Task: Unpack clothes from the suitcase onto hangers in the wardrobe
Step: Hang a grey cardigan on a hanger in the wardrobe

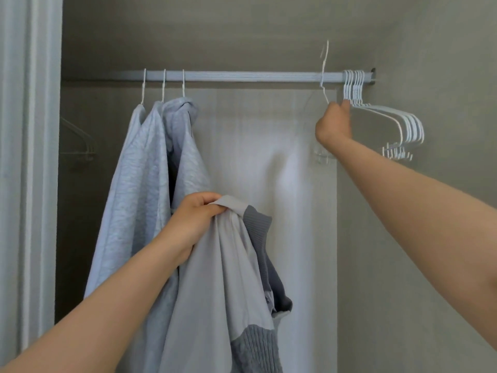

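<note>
Head: grey garment in L fingers, hanger in R fingers.

My single head-worn camera looks forward and slightly upward, straight into the grey-walled wardrobe from close by. Its pale ribbed metal hanging rail runs level across the upper part of the wide view.
</note>
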